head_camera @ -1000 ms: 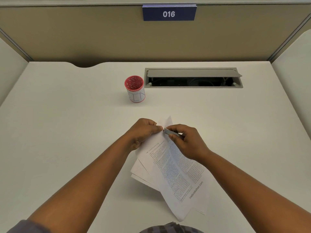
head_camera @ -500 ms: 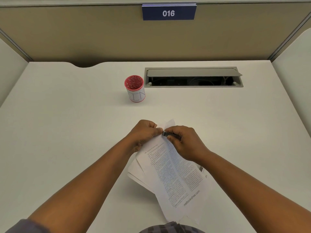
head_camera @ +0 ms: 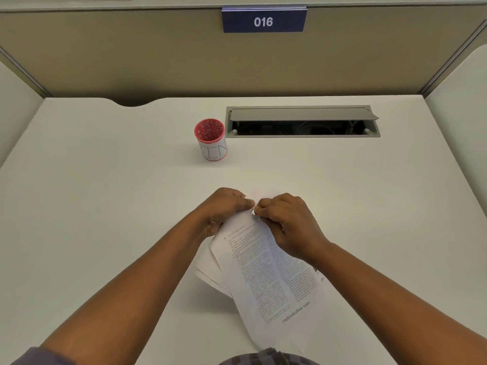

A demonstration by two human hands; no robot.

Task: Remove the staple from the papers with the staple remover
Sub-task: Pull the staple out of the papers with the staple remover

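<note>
Head view: both hands pinch papers, staple remover between.

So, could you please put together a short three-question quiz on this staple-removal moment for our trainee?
1. True or false: the right hand holds the staple remover at the top corner of the papers.
2. What stands nearest the red cup? A) the open cable hatch B) the papers C) the 016 sign
3. Fill in: the left hand pinches the papers' top ____.

Key: 1 true; 2 A; 3 corner.
</note>
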